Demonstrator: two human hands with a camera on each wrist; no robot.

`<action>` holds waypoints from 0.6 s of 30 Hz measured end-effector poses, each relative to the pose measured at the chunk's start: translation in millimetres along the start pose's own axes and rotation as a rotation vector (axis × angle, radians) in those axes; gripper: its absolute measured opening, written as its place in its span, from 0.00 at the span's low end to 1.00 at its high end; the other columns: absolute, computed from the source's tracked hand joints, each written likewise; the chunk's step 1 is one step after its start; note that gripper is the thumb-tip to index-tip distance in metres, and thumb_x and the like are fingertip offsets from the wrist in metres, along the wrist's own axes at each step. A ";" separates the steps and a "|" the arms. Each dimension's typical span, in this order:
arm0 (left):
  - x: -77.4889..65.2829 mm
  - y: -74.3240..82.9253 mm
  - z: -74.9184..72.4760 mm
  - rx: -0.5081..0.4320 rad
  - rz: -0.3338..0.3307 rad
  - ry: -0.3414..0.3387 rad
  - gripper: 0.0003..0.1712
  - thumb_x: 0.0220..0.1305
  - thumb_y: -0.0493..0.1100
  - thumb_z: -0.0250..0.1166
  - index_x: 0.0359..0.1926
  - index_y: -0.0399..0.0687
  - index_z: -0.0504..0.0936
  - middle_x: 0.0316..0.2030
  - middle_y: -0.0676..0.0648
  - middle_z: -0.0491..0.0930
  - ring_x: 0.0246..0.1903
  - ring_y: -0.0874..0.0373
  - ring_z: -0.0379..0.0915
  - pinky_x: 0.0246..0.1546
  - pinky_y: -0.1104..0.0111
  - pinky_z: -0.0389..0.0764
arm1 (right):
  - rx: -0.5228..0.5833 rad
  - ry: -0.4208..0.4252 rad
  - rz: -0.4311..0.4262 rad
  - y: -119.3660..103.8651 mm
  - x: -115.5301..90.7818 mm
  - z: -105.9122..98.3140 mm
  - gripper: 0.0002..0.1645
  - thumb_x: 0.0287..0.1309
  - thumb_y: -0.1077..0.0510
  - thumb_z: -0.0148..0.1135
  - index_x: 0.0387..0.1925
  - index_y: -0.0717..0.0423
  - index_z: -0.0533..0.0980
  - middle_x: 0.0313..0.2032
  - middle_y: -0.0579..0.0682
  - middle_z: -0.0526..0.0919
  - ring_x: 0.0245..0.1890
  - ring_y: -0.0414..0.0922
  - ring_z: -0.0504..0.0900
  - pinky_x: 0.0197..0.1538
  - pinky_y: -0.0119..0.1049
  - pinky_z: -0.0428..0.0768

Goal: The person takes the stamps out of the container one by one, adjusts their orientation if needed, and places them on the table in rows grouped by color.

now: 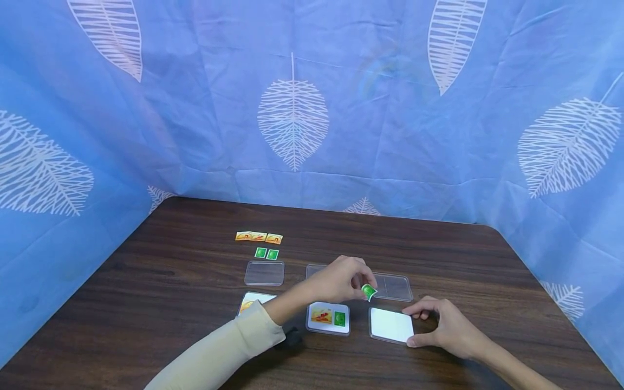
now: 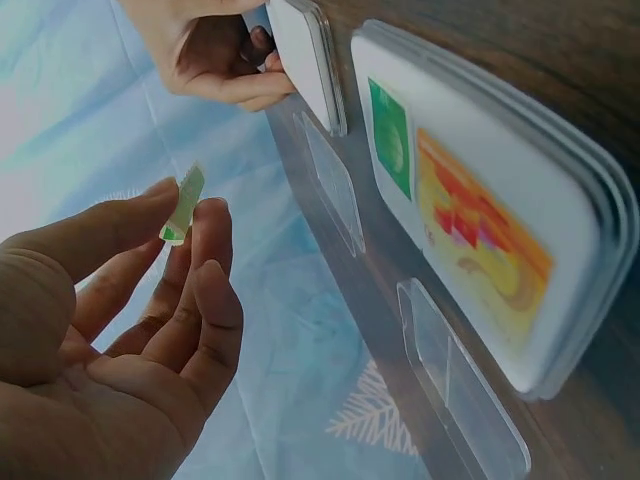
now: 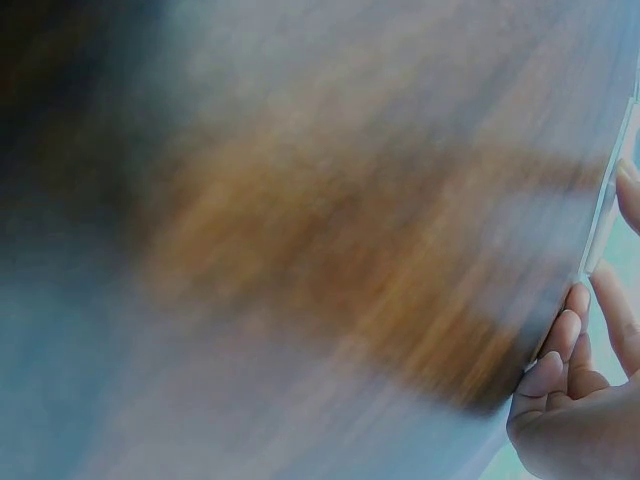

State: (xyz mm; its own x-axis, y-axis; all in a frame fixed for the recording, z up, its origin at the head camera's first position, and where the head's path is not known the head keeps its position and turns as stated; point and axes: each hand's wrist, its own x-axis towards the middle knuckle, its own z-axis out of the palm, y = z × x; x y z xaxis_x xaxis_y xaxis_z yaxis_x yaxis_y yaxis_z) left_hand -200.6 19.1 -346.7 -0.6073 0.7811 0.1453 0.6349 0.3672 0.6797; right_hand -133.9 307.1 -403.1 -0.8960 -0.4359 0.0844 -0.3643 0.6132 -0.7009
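Probable placing step: left hand (image 1: 343, 279) pinches green card (image 1: 369, 292) near white box (image 1: 391, 325) (right hand (image 1: 447, 327) gripping its edge); alignment seemingly needed next.

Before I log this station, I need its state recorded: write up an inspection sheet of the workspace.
Surface: dark wood-grain table.
Job's things: held green sticker; blank white card; two-sticker card; third card, partly hidden; clear plastic lids; two loose green stickers; loose orange stickers.
Clutter: dark item beside left cuff, unidentifiable.
Hands: left hand pinches the green sticker; right hand holds the blank white card's edge.
Cables: nothing seen.
Surroundings: blue cloth with white leaf prints.
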 end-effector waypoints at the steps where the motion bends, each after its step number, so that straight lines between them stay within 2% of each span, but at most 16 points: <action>1: -0.9 -0.7 -1.0 -0.005 0.001 0.000 0.10 0.63 0.29 0.72 0.45 0.38 0.88 0.40 0.46 0.81 0.31 0.70 0.73 0.35 0.80 0.77 | -0.001 0.001 0.002 -0.1 0.0 0.2 0.27 0.49 0.54 0.83 0.50 0.58 0.85 0.41 0.42 0.82 0.37 0.37 0.72 0.40 0.33 0.74; 6: -5.6 -4.8 -5.4 -0.005 0.006 0.006 0.10 0.63 0.29 0.72 0.46 0.38 0.88 0.40 0.45 0.81 0.31 0.69 0.72 0.35 0.79 0.76 | -0.005 0.004 0.020 -0.9 0.1 0.7 0.27 0.48 0.54 0.83 0.50 0.58 0.85 0.41 0.42 0.82 0.37 0.36 0.73 0.40 0.33 0.75; 18: -15.8 -14.0 -15.4 0.001 -0.031 0.000 0.12 0.65 0.32 0.71 0.50 0.39 0.88 0.45 0.45 0.82 0.35 0.65 0.77 0.39 0.76 0.78 | 0.008 0.000 0.017 -0.5 -0.6 1.2 0.27 0.49 0.55 0.83 0.51 0.57 0.85 0.42 0.42 0.83 0.37 0.37 0.72 0.40 0.33 0.75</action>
State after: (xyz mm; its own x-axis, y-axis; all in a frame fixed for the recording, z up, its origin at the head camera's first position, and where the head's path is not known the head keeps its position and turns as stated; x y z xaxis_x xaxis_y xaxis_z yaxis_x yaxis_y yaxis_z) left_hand -207.2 -6.2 -347.4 -0.6262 0.7697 0.1243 0.6164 0.3912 0.6834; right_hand -132.9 306.2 -403.6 -0.9020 -0.4256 0.0722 -0.3470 0.6154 -0.7077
